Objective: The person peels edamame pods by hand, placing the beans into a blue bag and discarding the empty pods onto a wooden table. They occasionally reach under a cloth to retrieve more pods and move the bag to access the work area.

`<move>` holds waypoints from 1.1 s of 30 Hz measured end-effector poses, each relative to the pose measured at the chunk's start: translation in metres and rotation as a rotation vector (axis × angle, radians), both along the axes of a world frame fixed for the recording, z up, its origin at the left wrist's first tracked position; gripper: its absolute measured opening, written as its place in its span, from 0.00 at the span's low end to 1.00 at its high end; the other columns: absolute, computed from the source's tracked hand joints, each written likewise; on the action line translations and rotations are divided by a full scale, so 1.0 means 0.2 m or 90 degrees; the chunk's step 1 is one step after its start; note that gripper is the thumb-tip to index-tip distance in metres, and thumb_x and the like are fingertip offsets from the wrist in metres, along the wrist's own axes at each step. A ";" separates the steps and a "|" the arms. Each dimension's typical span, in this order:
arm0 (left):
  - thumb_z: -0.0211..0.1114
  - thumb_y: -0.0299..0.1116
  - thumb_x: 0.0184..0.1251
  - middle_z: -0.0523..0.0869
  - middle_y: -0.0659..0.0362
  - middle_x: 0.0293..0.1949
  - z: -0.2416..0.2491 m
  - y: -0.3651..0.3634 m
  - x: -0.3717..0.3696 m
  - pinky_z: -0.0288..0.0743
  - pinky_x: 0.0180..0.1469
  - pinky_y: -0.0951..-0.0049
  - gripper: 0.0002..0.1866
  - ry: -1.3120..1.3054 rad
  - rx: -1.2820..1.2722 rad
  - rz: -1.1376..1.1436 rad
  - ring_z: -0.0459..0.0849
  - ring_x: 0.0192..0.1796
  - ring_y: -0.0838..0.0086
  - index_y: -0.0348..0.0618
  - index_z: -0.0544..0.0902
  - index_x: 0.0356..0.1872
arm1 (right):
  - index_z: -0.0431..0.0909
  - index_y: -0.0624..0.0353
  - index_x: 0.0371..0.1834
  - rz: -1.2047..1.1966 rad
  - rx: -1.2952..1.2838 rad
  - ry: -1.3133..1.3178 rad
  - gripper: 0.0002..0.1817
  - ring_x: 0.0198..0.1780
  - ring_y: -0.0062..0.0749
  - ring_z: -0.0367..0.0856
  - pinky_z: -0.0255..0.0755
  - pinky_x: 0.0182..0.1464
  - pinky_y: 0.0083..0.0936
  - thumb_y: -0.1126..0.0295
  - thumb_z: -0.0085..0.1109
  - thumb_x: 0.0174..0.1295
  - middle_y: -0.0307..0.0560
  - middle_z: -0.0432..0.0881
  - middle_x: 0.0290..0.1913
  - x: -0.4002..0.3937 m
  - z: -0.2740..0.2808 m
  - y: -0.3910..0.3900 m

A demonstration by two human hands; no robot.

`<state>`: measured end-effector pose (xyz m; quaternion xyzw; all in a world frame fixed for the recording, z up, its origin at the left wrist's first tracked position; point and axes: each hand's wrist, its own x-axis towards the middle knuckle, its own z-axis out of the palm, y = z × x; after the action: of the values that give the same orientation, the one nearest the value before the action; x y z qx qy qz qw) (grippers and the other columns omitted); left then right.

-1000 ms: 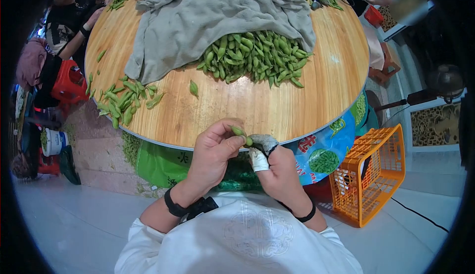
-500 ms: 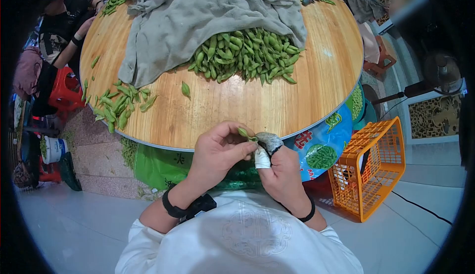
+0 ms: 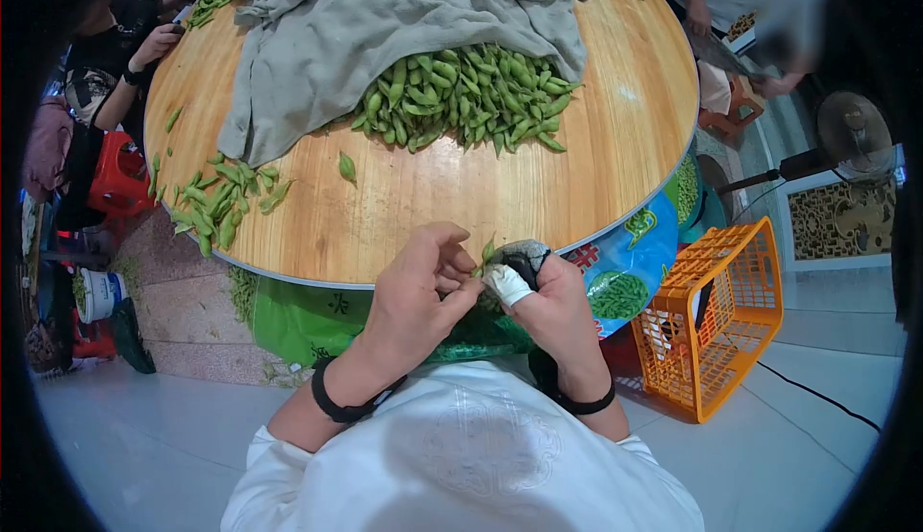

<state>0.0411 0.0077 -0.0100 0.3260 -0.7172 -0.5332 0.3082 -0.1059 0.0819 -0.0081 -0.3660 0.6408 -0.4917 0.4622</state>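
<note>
A green edamame pod (image 3: 486,251) stands between my two hands at the near edge of the round wooden table (image 3: 423,213). My left hand (image 3: 420,285) pinches its lower part with thumb and curled fingers. My right hand (image 3: 555,306), with white wrapping on the thumb and a grey covering over the fingers, grips the pod from the other side; the exact contact is partly hidden. Farther in lies a big heap of edamame pods (image 3: 461,99), partly under a grey cloth (image 3: 332,71). One single pod (image 3: 347,167) lies apart.
A smaller pile of pods (image 3: 213,200) sits at the table's left edge. Green and blue plastic bags (image 3: 630,263) hang below the near rim. An orange crate (image 3: 707,340) and a fan (image 3: 851,138) stand right. Other people sit or stand at the far left and right.
The pod has tipped more upright between my hands. My left fingers have spread a little and shifted. At the far right, a person has moved closer to the table.
</note>
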 end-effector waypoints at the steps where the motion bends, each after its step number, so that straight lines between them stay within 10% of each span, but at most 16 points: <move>1: 0.65 0.18 0.53 0.80 0.54 0.35 0.00 0.00 0.00 0.78 0.36 0.79 0.22 -0.001 0.003 -0.002 0.82 0.34 0.76 0.34 0.68 0.50 | 0.76 0.67 0.35 -0.002 0.003 -0.001 0.10 0.29 0.20 0.73 0.70 0.34 0.21 0.70 0.61 0.56 0.38 0.78 0.27 0.00 0.01 0.00; 7: 0.65 0.18 0.52 0.79 0.56 0.31 -0.03 0.01 0.00 0.78 0.35 0.79 0.19 0.132 0.138 -0.017 0.81 0.34 0.76 0.36 0.71 0.45 | 0.76 0.62 0.30 0.038 0.062 -0.143 0.07 0.20 0.14 0.65 0.59 0.22 0.15 0.69 0.57 0.60 0.34 0.72 0.19 -0.04 0.05 -0.01; 18: 0.67 0.18 0.47 0.78 0.56 0.35 -0.03 -0.05 0.00 0.76 0.32 0.74 0.11 0.115 -0.302 -0.189 0.81 0.33 0.68 0.39 0.80 0.33 | 0.72 0.61 0.31 0.120 0.025 -0.734 0.04 0.10 0.13 0.57 0.50 0.11 0.12 0.73 0.50 0.62 0.35 0.66 0.13 -0.09 -0.07 0.04; 28: 0.64 0.18 0.49 0.78 0.55 0.37 0.00 -0.01 0.02 0.75 0.33 0.75 0.11 0.005 -0.299 -0.223 0.81 0.34 0.68 0.37 0.78 0.36 | 0.74 0.62 0.33 0.025 -0.038 -0.482 0.04 0.12 0.12 0.58 0.49 0.14 0.11 0.73 0.54 0.61 0.34 0.68 0.16 -0.14 -0.07 0.08; 31: 0.60 0.23 0.60 0.78 0.62 0.36 0.02 -0.01 -0.01 0.71 0.32 0.80 0.10 0.027 0.355 -0.099 0.78 0.34 0.81 0.37 0.79 0.43 | 0.75 0.62 0.35 0.031 0.025 -0.349 0.06 0.14 0.12 0.60 0.50 0.15 0.11 0.71 0.57 0.61 0.34 0.71 0.18 -0.10 -0.04 0.07; 33: 0.60 0.24 0.60 0.78 0.63 0.35 0.01 -0.05 -0.02 0.71 0.34 0.81 0.11 0.059 0.370 -0.121 0.77 0.35 0.83 0.37 0.79 0.45 | 0.76 0.62 0.36 0.090 -0.010 -0.378 0.07 0.15 0.12 0.62 0.50 0.15 0.11 0.70 0.59 0.60 0.34 0.72 0.19 -0.09 -0.06 0.05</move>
<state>0.0375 -0.0014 -0.0072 0.3073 -0.5476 -0.7565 0.1830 -0.1231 0.0918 -0.0191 -0.2535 0.4471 -0.5486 0.6595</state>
